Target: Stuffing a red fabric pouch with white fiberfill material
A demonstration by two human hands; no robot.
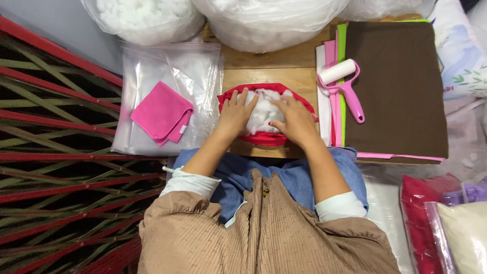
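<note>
A red fabric cover [264, 138] lies open on a small wooden table [274, 76], filled with white stuffing [261, 112]. My left hand [234, 114] presses flat on the left side of the stuffing, fingers spread. On the right side rests my right hand [294, 121], its fingers bent down into the white stuffing at the cover's opening. Neither hand grips anything that I can see.
A pink cloth [162, 112] lies on clear plastic bags [167, 66] at the left. A pink lint roller [345, 83] rests on stacked felt sheets topped by a brown one [395, 86]. Big bags of white stuffing [264, 20] stand behind. Bagged fabric [431, 223] sits lower right.
</note>
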